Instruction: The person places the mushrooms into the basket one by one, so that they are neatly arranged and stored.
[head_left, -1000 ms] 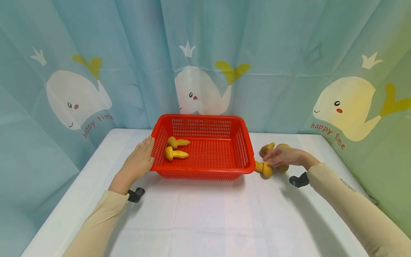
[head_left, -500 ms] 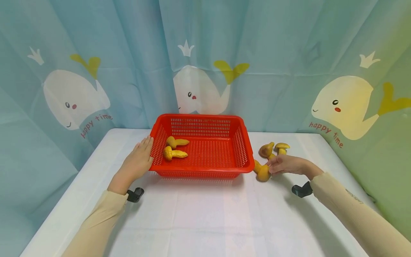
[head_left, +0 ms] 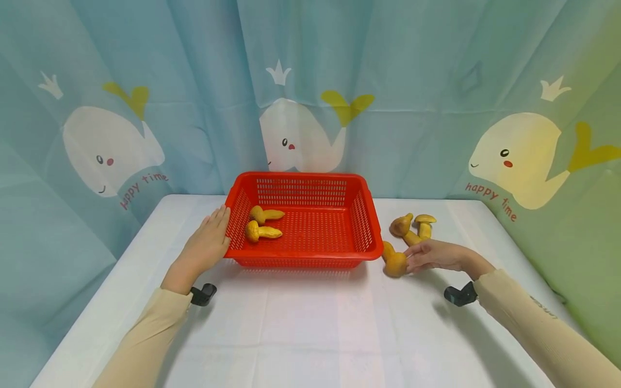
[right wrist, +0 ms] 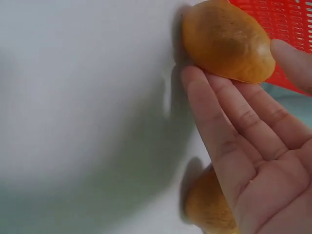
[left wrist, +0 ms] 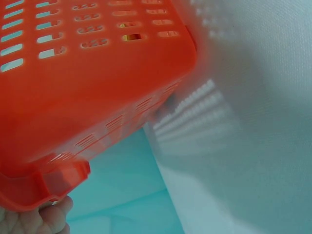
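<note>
In the head view my left hand (head_left: pixel 206 242) lies against the left rim of a red plastic basket (head_left: pixel 303 257), its fingers straight. The left wrist view shows fingertips (left wrist: pixel 53 218) by the basket's rim. My right hand (head_left: pixel 436 255) is right of the basket, its fingertips touching the cap of a yellow-brown mushroom (head_left: pixel 395 264) lying on the table. In the right wrist view, the straight fingers (right wrist: pixel 253 114) meet the cap's lower edge and the thumb is at its side. Two more mushrooms (head_left: pixel 400 225) (head_left: pixel 425 227) lie behind this hand; another's stem (head_left: pixel 412 238) shows, its cap hidden.
Two mushrooms (head_left: pixel 266 215) (head_left: pixel 262 231) lie inside the basket at its left end. A white cloth (head_left: pixel 301 334) covers the table. Behind it hangs a blue curtain (head_left: pixel 412 70) printed with whales.
My right hand has drawn back toward the front and slightly right. The mushroom at its fingertips has turned and shifted a little forward and left. The left hand stays at the basket.
</note>
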Demonstrator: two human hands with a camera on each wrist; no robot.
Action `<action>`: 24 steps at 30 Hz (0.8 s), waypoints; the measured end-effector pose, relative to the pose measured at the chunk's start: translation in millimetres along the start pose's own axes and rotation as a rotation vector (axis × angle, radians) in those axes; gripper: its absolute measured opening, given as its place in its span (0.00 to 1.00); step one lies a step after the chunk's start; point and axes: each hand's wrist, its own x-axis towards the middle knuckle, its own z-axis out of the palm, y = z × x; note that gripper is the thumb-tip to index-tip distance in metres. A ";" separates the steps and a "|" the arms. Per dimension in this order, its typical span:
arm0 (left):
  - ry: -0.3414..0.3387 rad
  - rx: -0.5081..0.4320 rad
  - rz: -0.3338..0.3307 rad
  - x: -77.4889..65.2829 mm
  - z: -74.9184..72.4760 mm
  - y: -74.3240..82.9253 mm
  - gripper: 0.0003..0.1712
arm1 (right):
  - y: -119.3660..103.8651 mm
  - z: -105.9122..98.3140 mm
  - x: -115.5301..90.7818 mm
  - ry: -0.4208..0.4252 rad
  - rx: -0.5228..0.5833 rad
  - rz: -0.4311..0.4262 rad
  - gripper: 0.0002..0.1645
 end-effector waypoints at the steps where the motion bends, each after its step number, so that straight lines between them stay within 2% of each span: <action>1: 0.000 0.001 0.000 -0.2 -0.3 0.1 0.38 | -1.2 -0.5 -0.1 0.007 -0.010 0.003 0.27; 10: 0.003 0.002 0.003 0.2 0.5 0.2 0.37 | -19.0 -10.1 11.5 0.100 -0.167 0.088 0.26; 16: 0.002 -0.004 -0.005 -0.1 0.3 0.9 0.37 | -33.3 -16.8 24.1 0.091 -0.189 0.084 0.26; 19: 0.004 -0.008 -0.005 -0.2 -0.1 0.9 0.37 | -40.0 -19.8 30.9 0.084 -0.243 0.056 0.25; 24: 0.002 -0.015 -0.009 -0.2 -0.8 1.6 0.37 | -47.1 -22.9 43.5 0.077 -0.315 0.071 0.24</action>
